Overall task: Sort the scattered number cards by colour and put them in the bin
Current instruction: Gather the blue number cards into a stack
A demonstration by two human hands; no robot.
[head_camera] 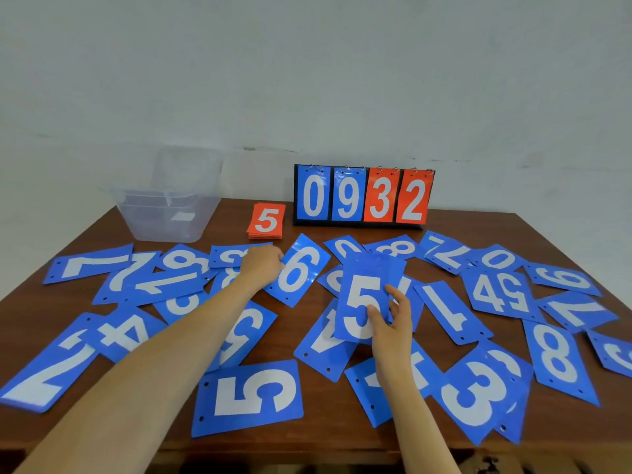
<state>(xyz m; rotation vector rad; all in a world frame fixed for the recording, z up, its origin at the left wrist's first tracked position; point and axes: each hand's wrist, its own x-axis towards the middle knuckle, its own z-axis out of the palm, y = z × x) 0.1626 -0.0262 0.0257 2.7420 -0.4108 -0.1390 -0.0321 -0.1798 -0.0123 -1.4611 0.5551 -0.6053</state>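
The right hand (390,323) pinches a blue card marked 5 (367,299) between thumb and fingers, lifted upright above the pile near the table's middle. The left hand (261,265), curled, rests its fingertips on the edge of a blue 6 card (301,270) at about 11 o'clock from the held card; whether it grips the card I cannot tell.

Some two dozen blue cards lie scattered flat and overlapping across the table (325,436); an exact count is hidden by the overlaps. They are thin, glossy rectangles with white numerals and small punched holes along one short edge. One large blue 5 (248,396) lies at 7 o'clock, a blue 3 (478,393) at 4 o'clock.

At 11 o'clock, farther back, sits one neat stack of red cards (266,221) with a 5 on top. Left of it stands one clear plastic bin (167,206), square with rounded corners. At 12 o'clock one ring-bound flip scoreboard (362,196) shows four cards: blue 0 and 9, red 3 and 2.

The table is dark reddish-brown wood against a pale grey-green wall (307,80).
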